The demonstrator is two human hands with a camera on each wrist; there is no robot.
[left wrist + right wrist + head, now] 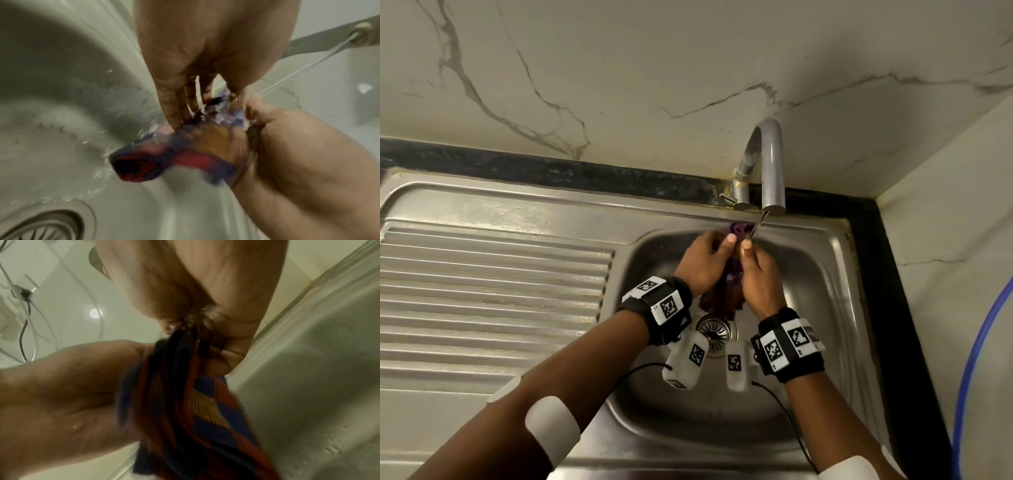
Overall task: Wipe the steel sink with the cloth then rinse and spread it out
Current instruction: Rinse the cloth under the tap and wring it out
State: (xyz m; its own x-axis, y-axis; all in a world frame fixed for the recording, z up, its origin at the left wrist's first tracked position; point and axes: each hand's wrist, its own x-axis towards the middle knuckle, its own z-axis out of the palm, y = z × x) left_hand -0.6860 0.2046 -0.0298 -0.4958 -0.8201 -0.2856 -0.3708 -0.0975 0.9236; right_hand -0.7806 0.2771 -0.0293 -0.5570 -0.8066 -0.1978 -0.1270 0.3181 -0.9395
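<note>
A wet checked cloth (722,296) in red, blue and orange hangs bunched between both hands over the steel sink (822,274). My left hand (707,258) grips its left side and my right hand (755,270) grips its right side, thumbs up. A thin stream of water (758,224) from the tap (768,164) lands on the cloth's top. In the left wrist view the left fingers (174,112) press into the cloth (174,155) against the right hand (298,146). In the right wrist view the cloth (195,410) trails down from the right fingers (222,352).
The drain strainer (715,330) lies right below the hands. A ribbed steel drainboard (493,284) fills the left. Marble wall stands behind and to the right, and a blue hose (976,359) runs down the right edge. Water splashes on the basin wall (86,113).
</note>
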